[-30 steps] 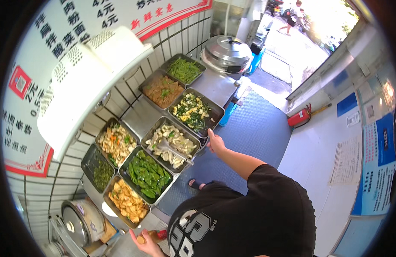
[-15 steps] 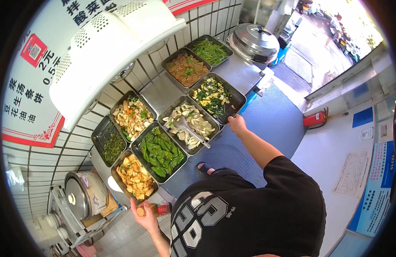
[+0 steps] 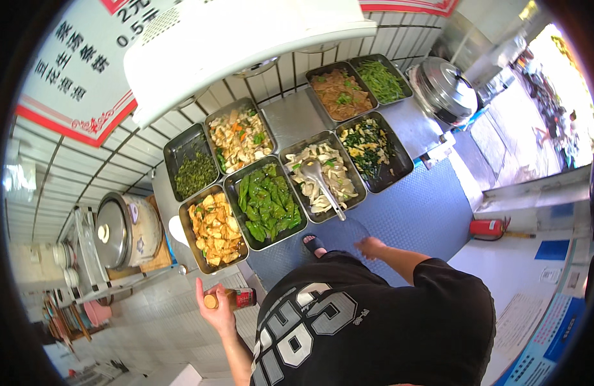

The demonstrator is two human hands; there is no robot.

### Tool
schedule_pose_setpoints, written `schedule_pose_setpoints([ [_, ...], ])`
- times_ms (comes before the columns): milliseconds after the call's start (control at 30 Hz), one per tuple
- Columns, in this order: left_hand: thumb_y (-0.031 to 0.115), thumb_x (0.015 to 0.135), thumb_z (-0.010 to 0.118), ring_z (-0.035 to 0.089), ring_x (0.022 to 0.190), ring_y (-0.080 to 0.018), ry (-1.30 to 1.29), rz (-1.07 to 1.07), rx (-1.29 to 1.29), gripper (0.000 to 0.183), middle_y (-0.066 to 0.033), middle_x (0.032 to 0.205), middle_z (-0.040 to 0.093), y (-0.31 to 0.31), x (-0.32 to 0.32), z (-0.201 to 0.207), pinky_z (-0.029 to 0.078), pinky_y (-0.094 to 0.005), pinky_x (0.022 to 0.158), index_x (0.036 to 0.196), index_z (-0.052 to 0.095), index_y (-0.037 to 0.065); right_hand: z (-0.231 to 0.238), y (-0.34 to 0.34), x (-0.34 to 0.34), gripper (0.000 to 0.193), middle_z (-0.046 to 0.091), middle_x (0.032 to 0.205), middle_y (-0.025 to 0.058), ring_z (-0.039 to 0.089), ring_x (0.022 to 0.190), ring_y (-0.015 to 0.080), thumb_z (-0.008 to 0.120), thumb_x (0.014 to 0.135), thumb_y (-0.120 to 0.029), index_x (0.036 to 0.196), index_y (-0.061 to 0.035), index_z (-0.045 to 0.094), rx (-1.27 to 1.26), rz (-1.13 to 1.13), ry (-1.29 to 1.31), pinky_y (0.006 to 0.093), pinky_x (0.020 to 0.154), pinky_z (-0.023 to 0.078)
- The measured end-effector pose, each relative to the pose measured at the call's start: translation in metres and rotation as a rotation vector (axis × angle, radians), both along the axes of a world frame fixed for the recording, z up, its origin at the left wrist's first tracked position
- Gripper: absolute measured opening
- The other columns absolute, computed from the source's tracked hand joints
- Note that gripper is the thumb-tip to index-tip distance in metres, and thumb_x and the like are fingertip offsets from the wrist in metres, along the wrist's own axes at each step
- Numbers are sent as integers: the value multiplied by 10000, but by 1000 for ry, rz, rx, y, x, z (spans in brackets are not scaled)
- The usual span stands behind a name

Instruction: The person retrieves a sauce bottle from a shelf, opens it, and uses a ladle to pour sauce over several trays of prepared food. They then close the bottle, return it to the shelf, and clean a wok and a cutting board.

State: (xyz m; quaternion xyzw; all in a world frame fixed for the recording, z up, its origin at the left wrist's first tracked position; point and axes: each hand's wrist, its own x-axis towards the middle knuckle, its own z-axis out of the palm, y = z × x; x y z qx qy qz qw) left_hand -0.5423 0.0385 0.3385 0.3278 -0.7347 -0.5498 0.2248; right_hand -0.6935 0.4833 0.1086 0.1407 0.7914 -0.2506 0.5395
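Beside the front-left food tray [image 3: 227,264]: bottle [image 3: 243,297], tan-capped, red-labelled.
Left hand [image 3: 220,315]: grasping the bottle, cap pointing left.
Right hand [image 3: 370,248]: above the blue floor [image 3: 425,193]; blurred, cannot tell whether released or clenched.

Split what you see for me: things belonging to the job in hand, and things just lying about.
Likely with the job:
- bottle, in the left hand
- filled food trays
- metal spoon, resting in one tray

Apparently just about:
- red fire extinguisher
- lidded steel pot
- pink basin
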Motion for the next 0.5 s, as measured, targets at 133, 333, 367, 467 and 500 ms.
schedule_pose_setpoints([
  [133, -5, 901, 640, 642, 919, -181, 21, 95, 6, 648, -95, 928, 656, 4, 29, 1, 515, -344, 915, 1494, 381, 7, -6, -41, 5, 652, 704, 840, 152, 691, 696, 284, 534, 862, -659, 1073, -73, 727, -35, 280, -201, 403, 604, 573],
  [333, -35, 902, 613, 642, 936, -201, 107, 229, 38, 639, -73, 906, 642, -4, 102, 0, 508, -378, 952, 1489, 362, -24, -22, -98, 15, 501, 728, 1023, 174, 714, 825, 328, 589, 889, -487, 1150, -78, 715, -74, 746, -57, 436, 722, 582],
  [367, -41, 902, 608, 642, 940, -202, 117, 251, 34, 637, -68, 903, 638, -8, 118, -1, 507, -381, 956, 1488, 358, -32, -26, -103, 20, 462, 726, 1018, 178, 710, 829, 331, 590, 890, -447, 1131, -73, 718, -142, 820, 4, 444, 730, 572],
  [467, -48, 904, 596, 641, 944, -208, 213, 325, 51, 630, -63, 896, 628, -21, 175, -3, 506, -379, 957, 1484, 348, -55, -28, -126, 45, 356, 720, 993, 187, 699, 839, 337, 586, 897, -342, 1070, -64, 726, -314, 1039, 126, 463, 739, 548],
  [500, -48, 908, 590, 640, 947, -209, 191, 372, 27, 623, -62, 895, 624, -25, 197, -3, 507, -374, 953, 1482, 349, -59, -22, -137, 54, 329, 719, 978, 186, 696, 839, 337, 580, 901, -319, 1049, -65, 727, -343, 1119, 138, 466, 732, 542],
])
